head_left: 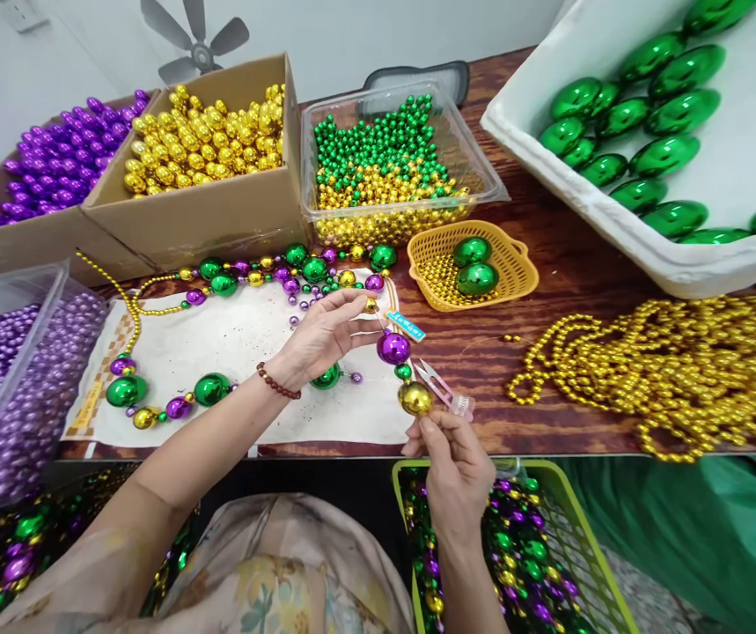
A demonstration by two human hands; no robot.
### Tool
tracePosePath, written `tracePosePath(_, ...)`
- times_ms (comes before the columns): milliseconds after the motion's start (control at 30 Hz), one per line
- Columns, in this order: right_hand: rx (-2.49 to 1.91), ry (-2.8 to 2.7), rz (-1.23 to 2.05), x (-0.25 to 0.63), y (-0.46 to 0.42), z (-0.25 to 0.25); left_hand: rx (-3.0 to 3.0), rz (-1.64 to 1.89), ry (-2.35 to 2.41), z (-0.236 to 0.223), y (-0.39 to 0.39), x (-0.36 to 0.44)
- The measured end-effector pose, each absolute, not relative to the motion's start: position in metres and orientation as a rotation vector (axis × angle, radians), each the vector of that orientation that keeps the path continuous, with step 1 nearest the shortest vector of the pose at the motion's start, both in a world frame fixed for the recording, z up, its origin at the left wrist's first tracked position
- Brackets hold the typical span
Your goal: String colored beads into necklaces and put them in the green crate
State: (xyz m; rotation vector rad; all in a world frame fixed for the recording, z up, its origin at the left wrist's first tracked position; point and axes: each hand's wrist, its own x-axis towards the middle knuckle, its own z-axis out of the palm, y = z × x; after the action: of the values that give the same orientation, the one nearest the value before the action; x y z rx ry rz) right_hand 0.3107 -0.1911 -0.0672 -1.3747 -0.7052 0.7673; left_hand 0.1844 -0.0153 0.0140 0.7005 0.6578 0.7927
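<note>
Between the fingertips of my left hand (329,333) is a small gold bead (370,305). My right hand (453,462) pinches a large gold bead (415,398) from below. A short row of beads links the two hands: a big purple bead (393,347) and a small green bead (403,372) sit above the large gold one. Just right of the purple bead shows a blue tag (407,325). Pink-handled scissors (442,389) lie behind the right hand. Under my left wrist, a green bead (326,376) rests on the white cloth (219,339). A multicolour bead necklace (125,390) curves around the cloth.
Boxes of purple beads (70,158) and gold beads (209,141), plus a clear tub (404,211), line the back. A yellow basket (473,304) holds beads. Gold bead strands (668,370) and a foam box (589,198) occupy the right. A green crate (589,546) stands below the table edge.
</note>
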Motion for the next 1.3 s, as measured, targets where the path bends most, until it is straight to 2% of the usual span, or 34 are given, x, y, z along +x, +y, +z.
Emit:
tracePosePath(600,-1.396,-0.635,0.757,0.302,-0.191,-0.064,0.883,0.828,0.683,0.008,-0.017,0.184)
tracePosePath(933,-1.398,-0.591,0.984,0.308,-0.167,-0.081,0.993,0.846,0.767,-0.003,-0.013,0.184)
tracePosePath(1133,-1.502,-0.8,1.118,0.334,-0.162,-0.084,1.374,0.99,0.771,0.008,-0.007,0.19)
tracePosePath(1300,-1.659,-1.0,0.921,0.355,-0.159,-0.063,1.691,1.166,0.657,0.031,-0.007,0.196)
